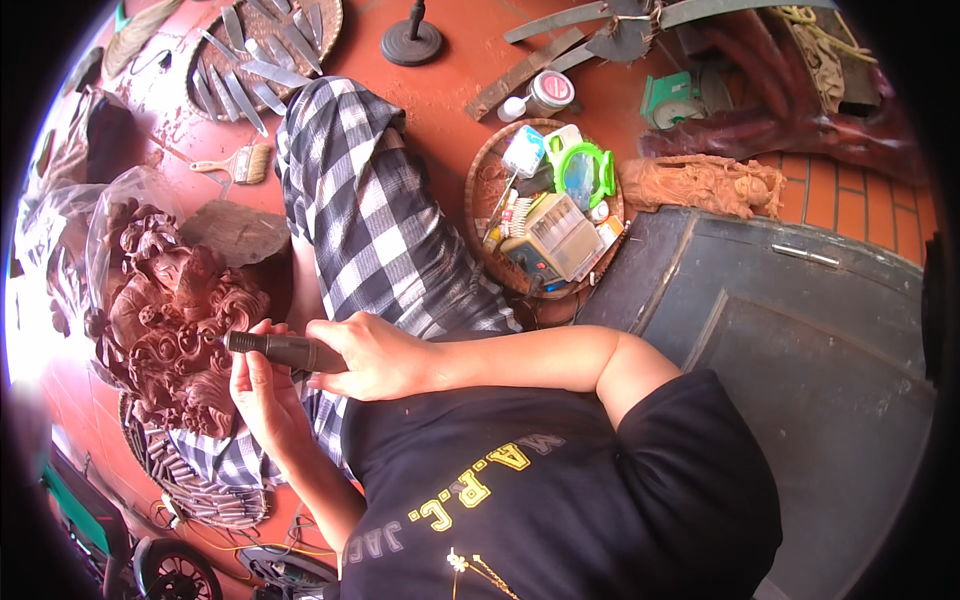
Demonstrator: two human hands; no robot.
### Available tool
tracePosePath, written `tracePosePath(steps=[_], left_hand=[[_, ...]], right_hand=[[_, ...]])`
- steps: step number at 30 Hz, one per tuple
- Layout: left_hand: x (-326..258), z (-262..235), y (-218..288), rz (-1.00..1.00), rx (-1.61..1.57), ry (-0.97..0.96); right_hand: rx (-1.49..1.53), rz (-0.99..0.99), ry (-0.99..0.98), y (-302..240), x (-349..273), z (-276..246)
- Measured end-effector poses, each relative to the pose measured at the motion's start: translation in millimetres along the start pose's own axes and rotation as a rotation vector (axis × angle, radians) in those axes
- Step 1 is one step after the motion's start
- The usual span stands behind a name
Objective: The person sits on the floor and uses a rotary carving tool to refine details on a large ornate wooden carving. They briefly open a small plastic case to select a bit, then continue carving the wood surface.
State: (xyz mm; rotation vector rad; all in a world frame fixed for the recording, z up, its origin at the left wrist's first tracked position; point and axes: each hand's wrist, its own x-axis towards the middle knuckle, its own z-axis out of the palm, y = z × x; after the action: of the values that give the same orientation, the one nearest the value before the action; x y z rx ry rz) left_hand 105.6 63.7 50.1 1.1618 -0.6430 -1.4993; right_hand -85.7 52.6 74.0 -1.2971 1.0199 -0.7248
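A dark cylindrical rotary tool handpiece [283,349] with a ribbed front end lies across both hands, pointed left at the carving. My right hand [375,355] is wrapped round its rear body. Near the ribbed end, my left hand [262,395] has its thumb and fingers closed on the handpiece from either side. The reddish-brown wood carving [165,330], deeply cut with swirls and curls, stands just past the tool's front. Whether the tip touches the wood is too small to tell. Clear plastic sheeting [110,215] hangs behind the carving's upper part.
Round baskets hold flat metal blades [240,100], several slim rods [215,500], and a boxed bit set [555,245] with a green tape roll [585,175]. A brush [240,165] lies on the red floor. A dark wooden panel [800,360] and a carved wood piece [705,187] lie right.
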Motion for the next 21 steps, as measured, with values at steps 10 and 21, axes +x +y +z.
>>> tracePosePath(steps=[10, 21], left_hand=[[-12, 19, 11, 0.084, -0.018, -0.08], [-4, 47, 9, -0.01, -0.048, -0.112]], right_hand=[[0.178, -0.107, -0.104, 5, -2, 3], [-0.198, -0.108, 0.209, 17, -24, -61]])
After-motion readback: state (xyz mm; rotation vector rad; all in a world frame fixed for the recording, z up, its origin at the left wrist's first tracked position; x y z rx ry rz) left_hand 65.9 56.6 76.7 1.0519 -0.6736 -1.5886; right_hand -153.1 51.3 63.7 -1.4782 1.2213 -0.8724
